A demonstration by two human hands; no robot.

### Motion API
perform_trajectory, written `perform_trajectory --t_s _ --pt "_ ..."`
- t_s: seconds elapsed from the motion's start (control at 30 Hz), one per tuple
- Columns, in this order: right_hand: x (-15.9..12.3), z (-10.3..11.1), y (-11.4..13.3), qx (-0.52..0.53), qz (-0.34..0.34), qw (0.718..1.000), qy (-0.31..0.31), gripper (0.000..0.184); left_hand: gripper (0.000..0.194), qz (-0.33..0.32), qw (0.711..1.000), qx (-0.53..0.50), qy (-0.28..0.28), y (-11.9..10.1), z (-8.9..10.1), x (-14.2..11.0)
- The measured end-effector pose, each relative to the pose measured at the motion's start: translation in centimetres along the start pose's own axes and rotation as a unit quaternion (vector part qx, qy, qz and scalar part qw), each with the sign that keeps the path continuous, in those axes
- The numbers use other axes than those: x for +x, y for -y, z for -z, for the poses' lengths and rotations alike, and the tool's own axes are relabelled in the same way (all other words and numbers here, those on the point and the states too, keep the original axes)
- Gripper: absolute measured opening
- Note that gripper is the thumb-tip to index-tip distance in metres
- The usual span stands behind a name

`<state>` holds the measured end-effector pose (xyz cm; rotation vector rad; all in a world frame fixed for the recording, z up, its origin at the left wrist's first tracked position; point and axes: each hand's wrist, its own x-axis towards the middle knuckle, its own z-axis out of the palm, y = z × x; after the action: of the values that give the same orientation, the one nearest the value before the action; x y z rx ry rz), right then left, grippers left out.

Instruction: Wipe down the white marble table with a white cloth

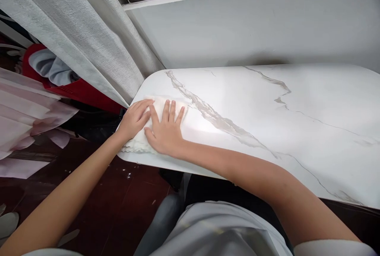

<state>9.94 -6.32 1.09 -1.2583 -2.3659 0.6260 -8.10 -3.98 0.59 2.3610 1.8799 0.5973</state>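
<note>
A fluffy white cloth [139,143] lies flat at the left end of a white marble-patterned table [225,97]. My right hand [166,129] presses on it with the fingers spread and the palm down. Beside it, my left hand [135,118] rests on the cloth's left side, its fingers stretched out and pointing toward the right hand. Parts of the cloth are hidden beneath both hands. Neither hand is wrapped around anything.
A pale curtain [97,22] hangs against the table's left end. Behind the table stands a grey wall [252,30]. A red basket [89,93] with folded fabric sits left of the curtain, near pink sheer cloth [26,109]. The floor [118,200] is dark red.
</note>
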Motion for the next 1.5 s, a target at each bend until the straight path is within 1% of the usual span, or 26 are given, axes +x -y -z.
perform_trajectory --t_s 0.1,0.2,0.3,0.4,0.5,0.63,0.9,0.97,1.07,1.2,1.3,1.4,1.5 --pt "2.9 0.5 -2.0 -0.011 -0.044 0.999 -0.013 0.070 0.045 0.002 1.000 0.013 -0.006 0.0 -1.0 3.0" --pt "5.7 1.0 -4.7 -0.031 -0.065 0.997 -0.038 0.068 0.045 0.011 1.000 0.016 -0.016 0.1 -2.3 6.5" --pt "8.3 1.6 -7.2 -0.053 -0.078 0.994 -0.057 0.066 0.043 0.004 1.000 0.005 -0.026 0.3 -3.7 10.0" --pt "10.5 2.2 -9.1 -0.072 -0.084 0.991 -0.069 0.063 0.042 0.012 0.999 0.006 -0.041 0.6 -4.7 13.0" --pt "12.2 2.6 -10.4 -0.074 -0.081 0.991 -0.076 0.062 0.042 0.032 0.998 0.016 -0.051 1.0 -5.4 15.1" --pt "14.2 2.7 -11.6 -0.076 -0.073 0.991 -0.081 0.061 0.046 0.051 0.998 0.019 -0.044 1.7 -5.8 17.1" --pt "17.8 2.2 -13.1 -0.072 -0.061 0.991 -0.096 0.063 0.045 0.062 0.997 -0.011 -0.038 4.1 -6.4 20.3" --pt "18.4 2.2 -13.1 -0.074 -0.060 0.991 -0.097 0.063 0.044 0.068 0.997 -0.015 -0.037 4.6 -6.4 20.8" --pt "19.0 2.2 -12.8 -0.082 -0.066 0.990 -0.097 0.062 0.044 0.072 0.997 -0.009 -0.022 5.2 -6.1 21.3" --pt "19.4 1.8 -11.7 -0.094 -0.067 0.988 -0.102 0.062 0.045 0.083 0.997 -0.004 0.004 6.0 -5.2 21.4" --pt "19.7 1.3 -10.7 -0.096 -0.069 0.990 -0.080 0.065 0.047 0.085 0.996 -0.013 0.014 6.6 -4.4 21.0" --pt "19.6 0.8 -9.6 -0.101 -0.067 0.991 -0.052 0.069 0.048 0.089 0.996 -0.025 0.011 7.2 -3.8 20.2" --pt "19.2 0.4 -8.6 -0.104 -0.061 0.992 -0.044 0.070 0.047 0.083 0.996 -0.025 0.004 7.7 -3.6 19.3"
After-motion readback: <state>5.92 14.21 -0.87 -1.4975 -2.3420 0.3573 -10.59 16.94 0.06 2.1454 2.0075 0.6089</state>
